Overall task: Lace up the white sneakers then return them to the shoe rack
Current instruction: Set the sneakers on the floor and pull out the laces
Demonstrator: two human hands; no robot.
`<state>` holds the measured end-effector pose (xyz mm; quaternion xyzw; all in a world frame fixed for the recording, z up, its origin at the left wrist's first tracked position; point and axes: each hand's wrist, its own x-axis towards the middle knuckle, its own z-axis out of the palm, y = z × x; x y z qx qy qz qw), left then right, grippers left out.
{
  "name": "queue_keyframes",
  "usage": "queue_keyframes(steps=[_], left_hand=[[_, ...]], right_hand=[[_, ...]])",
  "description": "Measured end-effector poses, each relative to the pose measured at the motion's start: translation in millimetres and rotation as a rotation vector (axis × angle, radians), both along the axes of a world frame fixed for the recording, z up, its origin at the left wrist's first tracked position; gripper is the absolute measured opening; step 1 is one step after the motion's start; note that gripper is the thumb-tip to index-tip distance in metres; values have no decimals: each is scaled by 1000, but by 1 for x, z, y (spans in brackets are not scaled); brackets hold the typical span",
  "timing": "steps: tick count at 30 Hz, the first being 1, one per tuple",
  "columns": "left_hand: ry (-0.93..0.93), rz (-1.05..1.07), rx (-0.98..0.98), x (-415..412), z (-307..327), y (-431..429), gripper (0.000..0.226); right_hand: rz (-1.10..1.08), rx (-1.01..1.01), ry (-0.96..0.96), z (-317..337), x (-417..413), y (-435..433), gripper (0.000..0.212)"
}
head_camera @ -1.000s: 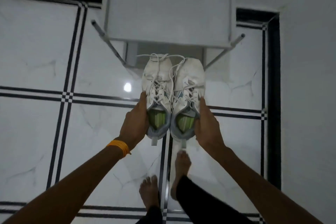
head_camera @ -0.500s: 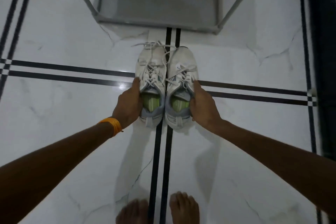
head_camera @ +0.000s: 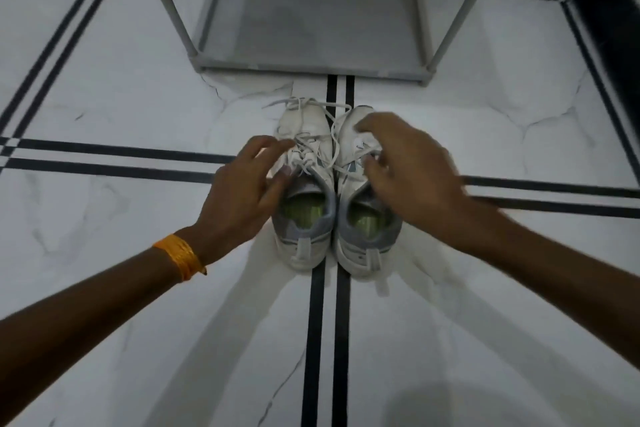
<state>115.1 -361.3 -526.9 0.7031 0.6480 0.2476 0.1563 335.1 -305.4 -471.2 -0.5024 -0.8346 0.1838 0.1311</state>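
sneakers (head_camera: 304, 184) on floor (head_camera: 104, 288) | left hand (head_camera: 242, 191) spread | right hand (head_camera: 412, 177) spread

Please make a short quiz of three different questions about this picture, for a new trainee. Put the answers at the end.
1. True or false: the white sneakers already sit on the shoe rack.
2. Which wrist wears the orange bracelet? A) left B) right
3. Fill in: the insoles are ____ in colour.

Key:
1. False; they stand side by side on the floor, in front of the rack.
2. A, by the left hand; the right hand has none.
3. Green.
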Motion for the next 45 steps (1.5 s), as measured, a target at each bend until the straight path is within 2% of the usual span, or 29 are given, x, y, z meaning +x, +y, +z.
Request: queue_keyframes(steps=[1, 3, 7, 11, 13, 15, 18, 20, 23, 28, 31, 34, 36, 38, 41, 43, 45], left_hand=[[40, -89, 2, -4, 2, 7, 30], [91, -199, -67, -7, 2, 18, 21], [21, -128, -172, -12, 6, 26, 5], [157, -165, -206, -7, 4, 19, 10], [86, -133, -266, -5, 0, 17, 10], [-63, -68, -312, -9, 0, 19, 10], [-175, -25, -340, -17, 3, 23, 26], [-216, 7, -351, -19, 4, 24, 34], [-218, 49, -305, -13, -2, 23, 29], [-118, 88, -229, -8, -6, 25, 37], [50, 38, -165, -17, 2, 22, 42], [197, 41, -39, -33, 32, 20, 47], [141, 42, 115, -42, 57, 22, 45], [34, -8, 230, -41, 79, 23, 39], [-8, -258, 189, -18, 102, 21, 40], [92, -497, 170, 0, 109, 19, 38], [337, -607, 201, 11, 109, 22, 31]], right_hand=[[39, -118, 94, -1, -13, 1, 33], [106, -265, 100, -17, -31, 5, 28], [46, -329, 37, -40, -38, 17, 17], [14, -237, -1, -42, -43, 16, 13], [-20, -269, 56, -41, -42, 13, 16], [-89, -335, 167, -41, -39, 10, 18], [-180, -312, 316, -44, -34, 6, 29], [-221, -282, 349, -49, -36, 4, 37], [-234, -226, 334, -57, -42, 1, 43], [-223, -175, 319, -61, -42, 1, 49], [-128, -140, 198, -51, -39, 2, 47], [10, -131, 23, -20, -26, 8, 44], [65, -126, 42, 10, -18, 14, 43], [77, -113, 128, 43, -16, 19, 40], [116, -5, 217, 84, -26, 28, 38], [191, 37, 200, 104, -36, 31, 34], [267, 81, 125, 116, -46, 31, 33]])
